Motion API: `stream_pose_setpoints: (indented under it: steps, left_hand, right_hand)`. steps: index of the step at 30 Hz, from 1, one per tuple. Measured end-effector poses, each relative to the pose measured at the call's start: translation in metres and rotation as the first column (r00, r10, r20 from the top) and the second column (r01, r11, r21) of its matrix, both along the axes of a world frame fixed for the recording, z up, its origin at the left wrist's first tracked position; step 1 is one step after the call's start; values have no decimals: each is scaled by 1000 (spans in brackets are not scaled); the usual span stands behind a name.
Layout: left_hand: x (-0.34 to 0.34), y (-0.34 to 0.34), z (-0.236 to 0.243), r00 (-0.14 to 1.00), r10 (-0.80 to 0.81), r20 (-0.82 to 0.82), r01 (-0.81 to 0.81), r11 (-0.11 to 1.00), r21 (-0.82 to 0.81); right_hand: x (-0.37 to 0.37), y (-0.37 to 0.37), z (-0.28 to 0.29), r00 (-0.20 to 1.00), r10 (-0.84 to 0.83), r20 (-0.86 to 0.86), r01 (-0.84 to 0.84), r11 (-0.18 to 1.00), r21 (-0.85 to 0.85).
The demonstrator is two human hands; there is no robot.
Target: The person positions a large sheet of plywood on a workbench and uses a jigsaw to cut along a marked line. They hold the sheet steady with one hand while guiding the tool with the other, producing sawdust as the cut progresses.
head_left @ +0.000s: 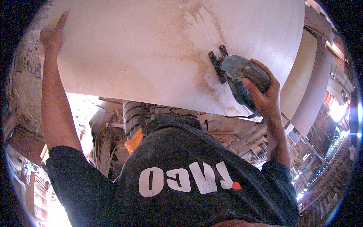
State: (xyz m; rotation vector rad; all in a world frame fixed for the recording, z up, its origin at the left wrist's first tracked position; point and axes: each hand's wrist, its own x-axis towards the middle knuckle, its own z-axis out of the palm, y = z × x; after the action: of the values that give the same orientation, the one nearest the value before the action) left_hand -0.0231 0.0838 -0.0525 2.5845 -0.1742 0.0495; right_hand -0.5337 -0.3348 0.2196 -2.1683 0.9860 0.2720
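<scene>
A large pale board (124,34) lies in front of me, filling the upper part of the head view. My right hand (270,92) is closed around the body of a blue-green and dark jigsaw (244,73). The jigsaw's black base plate (217,68) rests on the board, and a thin cut line (208,34) runs away from it toward the far side. At the board's left edge is my left hand (52,37), its thumb on the top face; the other fingers are mostly hidden, and it appears to grip the edge.
Sawdust (202,70) lies around the cut. A dark cord (242,117) hangs at the board's near edge. Beyond its right side are more sheets (302,72). Wood scraps (253,142) litter the floor below, and orange cloth (133,142) shows beside my waist.
</scene>
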Motion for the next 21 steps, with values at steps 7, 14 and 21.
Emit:
stream_pose_setpoints:
  steps: [7,14,21]
  left_hand:
    - [8,14,-13,998,-19,59,19,1000,0]
    - [7,10,-4,990,-100,97,86,987,138]
    - [-13,-8,17,1000,21,9,-21,1000,5]
  right_hand:
    - [10,3,6,999,-38,-6,38,999,33]
    - [10,0,7,1000,-16,-16,16,999,30]
    - [17,2,14,998,-60,-27,62,994,92]
